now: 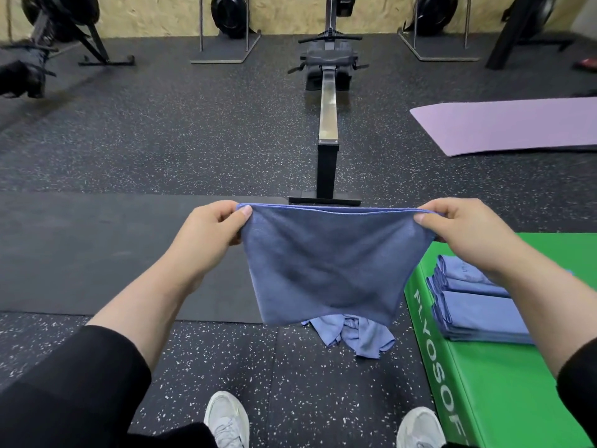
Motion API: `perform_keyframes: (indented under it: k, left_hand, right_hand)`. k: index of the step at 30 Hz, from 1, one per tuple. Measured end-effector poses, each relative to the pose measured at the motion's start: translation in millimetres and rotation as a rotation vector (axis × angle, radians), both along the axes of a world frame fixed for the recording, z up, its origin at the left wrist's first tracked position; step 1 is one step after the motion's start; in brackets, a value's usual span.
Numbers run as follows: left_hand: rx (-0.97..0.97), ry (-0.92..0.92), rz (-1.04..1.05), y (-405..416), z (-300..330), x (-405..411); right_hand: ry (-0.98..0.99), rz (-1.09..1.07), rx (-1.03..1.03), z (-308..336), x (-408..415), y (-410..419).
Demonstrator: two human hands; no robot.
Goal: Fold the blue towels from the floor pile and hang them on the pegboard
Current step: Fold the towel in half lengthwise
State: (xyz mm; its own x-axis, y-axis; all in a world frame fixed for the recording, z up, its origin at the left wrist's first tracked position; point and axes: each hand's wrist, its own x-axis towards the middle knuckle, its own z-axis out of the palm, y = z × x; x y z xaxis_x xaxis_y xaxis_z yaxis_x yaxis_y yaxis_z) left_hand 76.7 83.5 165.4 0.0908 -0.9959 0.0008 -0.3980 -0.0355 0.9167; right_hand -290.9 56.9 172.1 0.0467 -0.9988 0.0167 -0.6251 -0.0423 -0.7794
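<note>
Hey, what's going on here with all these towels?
A person is folding blue towels in a gym. The left hand and right hand each pinch a top corner of one towel, holding it stretched out in the air. A small pile of unfolded towels lies on the floor below. Folded towels are already stacked on the green box to the right.

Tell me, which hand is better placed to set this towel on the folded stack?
Probably the right hand: the folded stack on the green box lies directly beneath it, while the left hand pinches the towel on the far side.
</note>
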Motion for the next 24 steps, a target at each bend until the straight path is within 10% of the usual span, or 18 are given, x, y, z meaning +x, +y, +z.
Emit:
perform_keyframes:
  k: [8, 14, 24]
  left_hand:
    - [-0.135, -0.085, -0.070, -1, 11, -41]
    - [-0.127, -0.226, -0.271, -1, 20, -82]
    - [0.144, -0.106, -0.400, 2, 5, -58]
  right_hand:
    - [0.441, 0.129, 0.221, -11, 13, -4]
    - [-0.032, 0.452, 0.089, 16, 85, 11]
    - [-0.083, 0.335, -0.116, 16, 99, 2]
